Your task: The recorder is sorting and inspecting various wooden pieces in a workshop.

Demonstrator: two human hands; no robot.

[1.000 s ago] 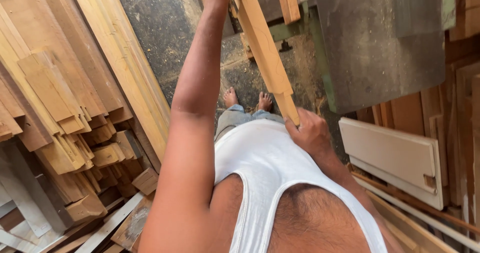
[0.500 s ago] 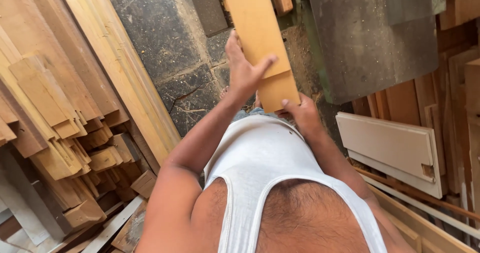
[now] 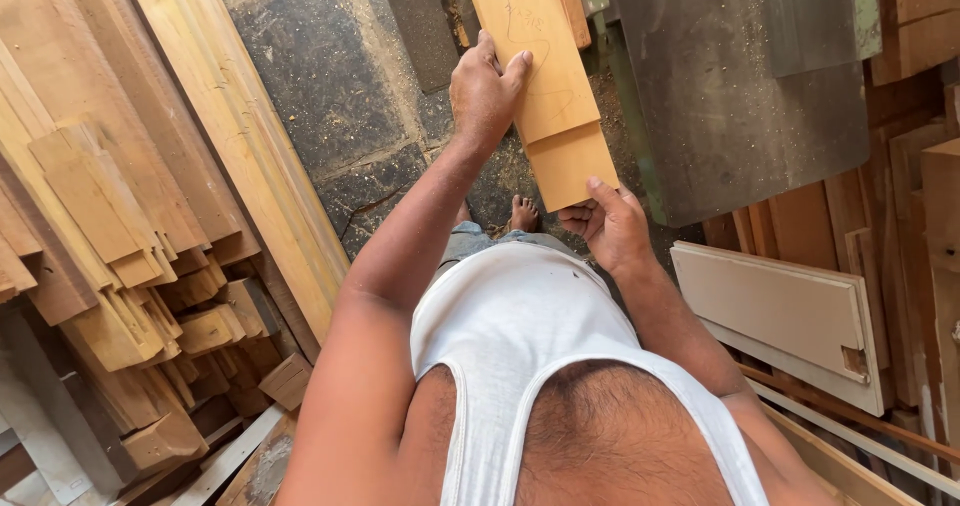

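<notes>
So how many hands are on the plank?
2. The left hand lies flat on the plank, higher up. The right hand holds its near end from below. No other hands show.

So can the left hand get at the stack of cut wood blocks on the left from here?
Probably not as things stand. The left hand lies flat on the board, which the right hand props from below. The stacked wood blocks lie well aside, nothing between, but letting go comes first.
</notes>
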